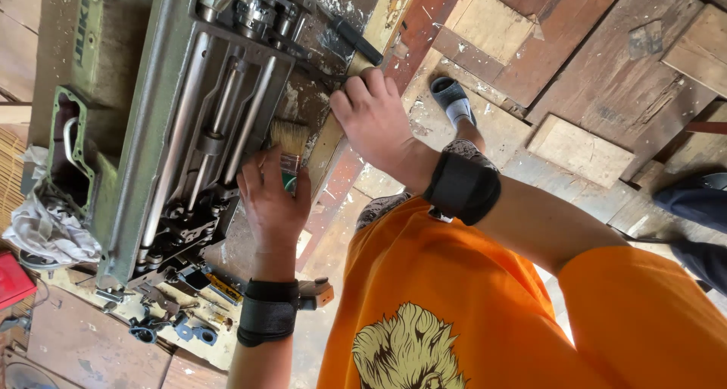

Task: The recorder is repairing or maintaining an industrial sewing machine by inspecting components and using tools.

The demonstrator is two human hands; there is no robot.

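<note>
Head cam looks down on a green sewing machine (163, 109) tipped over so its underside is showing, all rods and linkages, sitting on a scuffed wooden table (91, 343). Left hand (271, 203) is wrapped around a paint brush (288, 148), fingers closed tight on the handle, with the pale bristles pointing up and sitting right against the machine's edge by the shafts. Right hand (371, 120) isn't holding anything, it's pressed flat with fingers curled over the table's wooden edge just beside the machine. Both wrists have black bands on. Small metal parts (163, 317) and screws are scattered near the machine's lower end, a crumpled white rag (45, 230) lies close to the machine's far side, and a red box (11, 279) sits just past it. Person's in an orange shirt (469, 306), foot in a grey sandal (453, 99) on the plank floor.
</note>
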